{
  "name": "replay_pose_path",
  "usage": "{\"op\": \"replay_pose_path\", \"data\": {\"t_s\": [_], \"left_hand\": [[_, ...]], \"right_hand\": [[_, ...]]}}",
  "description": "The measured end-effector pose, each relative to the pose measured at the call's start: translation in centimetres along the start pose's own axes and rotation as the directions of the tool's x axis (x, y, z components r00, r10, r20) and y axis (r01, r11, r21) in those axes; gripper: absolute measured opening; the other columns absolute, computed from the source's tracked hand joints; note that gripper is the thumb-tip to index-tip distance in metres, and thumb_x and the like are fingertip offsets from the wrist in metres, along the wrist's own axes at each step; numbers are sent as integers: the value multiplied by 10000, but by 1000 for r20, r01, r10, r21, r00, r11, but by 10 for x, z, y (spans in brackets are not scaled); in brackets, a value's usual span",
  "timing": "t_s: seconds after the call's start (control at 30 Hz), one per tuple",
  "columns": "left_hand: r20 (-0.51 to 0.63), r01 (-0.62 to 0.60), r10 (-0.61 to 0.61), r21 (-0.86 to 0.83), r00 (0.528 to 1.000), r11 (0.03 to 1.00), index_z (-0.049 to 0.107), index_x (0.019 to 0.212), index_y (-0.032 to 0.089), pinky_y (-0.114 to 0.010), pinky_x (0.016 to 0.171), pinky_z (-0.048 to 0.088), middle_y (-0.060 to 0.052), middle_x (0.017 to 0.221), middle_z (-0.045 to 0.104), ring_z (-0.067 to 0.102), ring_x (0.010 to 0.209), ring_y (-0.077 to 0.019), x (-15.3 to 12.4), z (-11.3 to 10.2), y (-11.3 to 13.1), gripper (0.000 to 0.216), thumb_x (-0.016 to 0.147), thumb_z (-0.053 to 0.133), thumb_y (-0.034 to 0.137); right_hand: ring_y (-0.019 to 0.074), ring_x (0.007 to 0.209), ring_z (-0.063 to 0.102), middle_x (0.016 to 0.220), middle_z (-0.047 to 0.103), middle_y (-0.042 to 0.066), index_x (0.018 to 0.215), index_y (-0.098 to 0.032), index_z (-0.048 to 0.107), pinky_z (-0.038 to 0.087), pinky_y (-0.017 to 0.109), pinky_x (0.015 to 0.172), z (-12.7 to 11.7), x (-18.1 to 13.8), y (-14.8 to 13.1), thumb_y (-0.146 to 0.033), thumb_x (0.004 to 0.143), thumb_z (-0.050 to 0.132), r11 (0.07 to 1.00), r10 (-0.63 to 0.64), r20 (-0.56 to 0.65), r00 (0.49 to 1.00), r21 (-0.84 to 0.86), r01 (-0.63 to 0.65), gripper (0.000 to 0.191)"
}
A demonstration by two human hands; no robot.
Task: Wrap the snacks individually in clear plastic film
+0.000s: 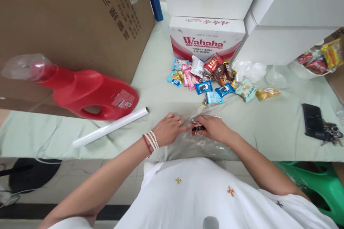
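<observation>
My right hand [216, 128] is closed around a small brown-and-black snack packet [197, 127], low over the table's near side. From the left, my left hand [169, 129] reaches toward it. Its index finger is stretched out to the packet's left edge, while the other fingers curl in; whatever they pinch is hidden. A clear plastic bag [212, 146] lies crumpled under and around both hands. Just beyond is a pile of wrapped snacks [197, 66] in blue, pink, red and brown. A green packet [245, 90] and a yellow packet [268, 93] lie at its right.
A red jug [92, 91] and a white roll [111, 127] lie left, by a large cardboard box [67, 18]. Behind the snacks stands a Wahaha carton [206, 39]. To the right are a white bowl of snacks [303, 69], a phone [311, 120] and keys [333, 132].
</observation>
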State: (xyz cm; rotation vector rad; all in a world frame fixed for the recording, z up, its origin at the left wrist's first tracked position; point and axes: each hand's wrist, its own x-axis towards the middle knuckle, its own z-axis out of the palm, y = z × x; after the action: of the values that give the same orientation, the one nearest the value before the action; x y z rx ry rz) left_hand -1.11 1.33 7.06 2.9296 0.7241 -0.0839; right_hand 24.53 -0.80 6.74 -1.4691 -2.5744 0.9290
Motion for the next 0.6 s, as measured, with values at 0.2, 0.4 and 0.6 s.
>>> {"op": "replay_pose_path", "data": {"t_s": [0.2,0.4,0.6], "left_hand": [[-11,297,-297,20,955,955,677,758,196,-425,741,341,-73,755,632,531,819,-252,-48,20,-17,261,978,541,228],[-400,273,-316,-160,861,948,659,1209,202,-506,939,449,-156,1222,681,572,1155,-319,-74,11,21,374,877,513,113],[-422,-34,-101,-300,901,953,310,1570,214,-553,1188,292,-209,1532,506,471,1409,-309,2,8,39,701,953,600,376]], "right_hand": [[234,1077,651,1298,648,98,1266,-206,601,438,287,792,-1,-2,-1,-310,942,703,1000,11,17,1000,-29,-11,355],[234,1133,634,1402,591,118,1305,-197,596,467,304,853,-1,-1,-7,-271,968,657,999,25,47,999,-33,-24,350],[203,949,650,1425,487,122,1311,-222,618,483,298,757,-3,0,-15,-288,945,673,992,110,25,994,-65,-109,376]]}}
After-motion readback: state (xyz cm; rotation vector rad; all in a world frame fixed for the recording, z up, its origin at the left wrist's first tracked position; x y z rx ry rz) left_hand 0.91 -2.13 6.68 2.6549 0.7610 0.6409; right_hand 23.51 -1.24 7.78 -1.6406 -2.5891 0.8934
